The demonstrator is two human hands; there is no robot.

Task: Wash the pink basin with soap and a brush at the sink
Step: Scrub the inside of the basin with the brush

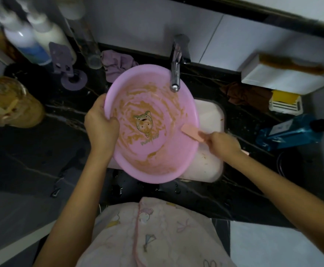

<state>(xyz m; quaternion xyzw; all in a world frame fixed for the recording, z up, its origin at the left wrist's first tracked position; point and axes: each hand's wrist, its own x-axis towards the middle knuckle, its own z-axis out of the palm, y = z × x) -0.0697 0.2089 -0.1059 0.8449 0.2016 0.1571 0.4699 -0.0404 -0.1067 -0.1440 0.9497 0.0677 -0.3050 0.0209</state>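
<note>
Head view shows the left grip [101, 124] closed around the left rim of the pink basin [176, 151], with the fingers curled over the edge to the inside. The right grip [222, 143] is closed on the handle of a pink brush [193, 132]. The head of the brush lies at the right rim of the basin, touching it or very near; I cannot tell which. The basin is tilted over the white sink [211, 116], with its far edge under the tap [175, 78], and no running water is visible. Brown smears [130, 105] cover much of the inside around the printed cartoon, and I see no foam, so I judge that the scrubbing is only at its start.

To do this step well, the left grip should hold the rim firmly, so that the basin does not turn or slide when the brush presses. Soap and some water should probably come first, because the smears look thick. Then the brush can go in circles from the rim to the middle. The dirty water should fall into the sink, not on the dark table [42, 160].
</note>
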